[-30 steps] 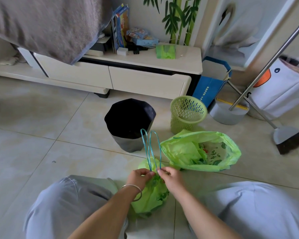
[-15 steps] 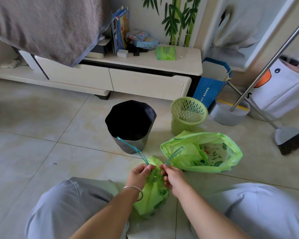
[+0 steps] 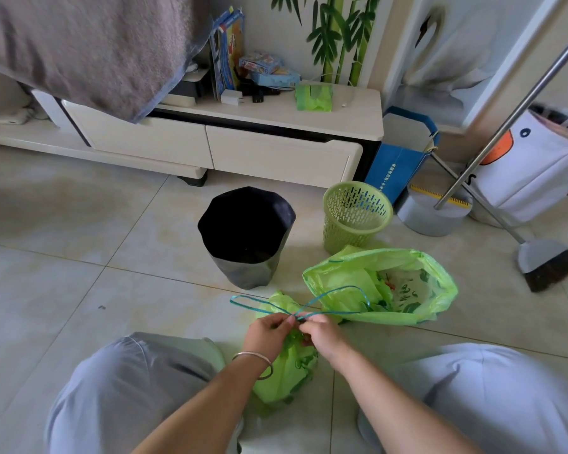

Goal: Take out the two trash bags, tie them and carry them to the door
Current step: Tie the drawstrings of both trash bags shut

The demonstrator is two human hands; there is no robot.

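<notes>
- The left hand (image 3: 269, 332) and the right hand (image 3: 322, 330) met knuckle to knuckle over the near bag, each pinching the teal drawstring (image 3: 295, 315) where its two strands crossed.
- From that crossing one loop ran out to the left and one to the right, so the cord's long axis lay left to right across the hands, and any tightening pull would go apart along that line.
- The knot itself sat between the fingertips; whether it was drawn snug could not be told from this view.
- The near green bag (image 3: 287, 376) lay directly beneath both hands, between the knees, its neck gathered.
- The second green bag (image 3: 436, 290) sat on the floor to the right and slightly farther, mouth open and untied; the right hand was nearer to it.
- Beyond stood the black bin (image 3: 246, 260) and the green basket (image 3: 354, 221), both bagless.
</notes>
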